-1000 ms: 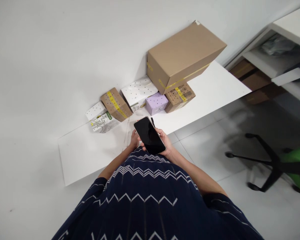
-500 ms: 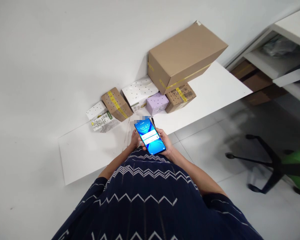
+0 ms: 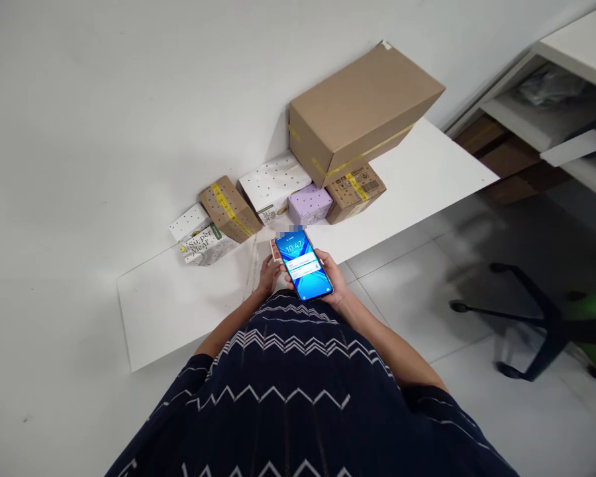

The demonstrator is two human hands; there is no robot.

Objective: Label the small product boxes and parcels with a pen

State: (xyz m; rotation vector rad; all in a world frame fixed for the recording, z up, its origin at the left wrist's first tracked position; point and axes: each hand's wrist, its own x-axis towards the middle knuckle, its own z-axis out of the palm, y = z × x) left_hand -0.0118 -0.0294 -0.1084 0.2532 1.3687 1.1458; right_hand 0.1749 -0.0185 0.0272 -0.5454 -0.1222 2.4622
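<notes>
My right hand (image 3: 334, 281) is wrapped round a smartphone (image 3: 305, 268), its lit blue screen facing up and reading 10:47. Left of the phone, my left hand (image 3: 269, 273) has its fingers curled on a small reddish-brown patterned thing (image 3: 275, 250). Most of that thing is hidden behind the phone, so its kind cannot be made out. Both hands are close to my body, over the near edge of a white table (image 3: 169, 311).
Along the wall stand a large cardboard box (image 3: 365, 99), a smaller brown box (image 3: 356, 192), a lilac box (image 3: 308, 204), a white dotted box (image 3: 273, 182), a taped brown box (image 3: 230, 209) and a "Super Meal" box (image 3: 206, 246). An office chair (image 3: 551, 321) and shelves (image 3: 511, 119) are at right.
The phone has shifted slightly right and up and stands a little straighter. A reddish-brown patterned thing now shows at its left edge, by my left hand.
</notes>
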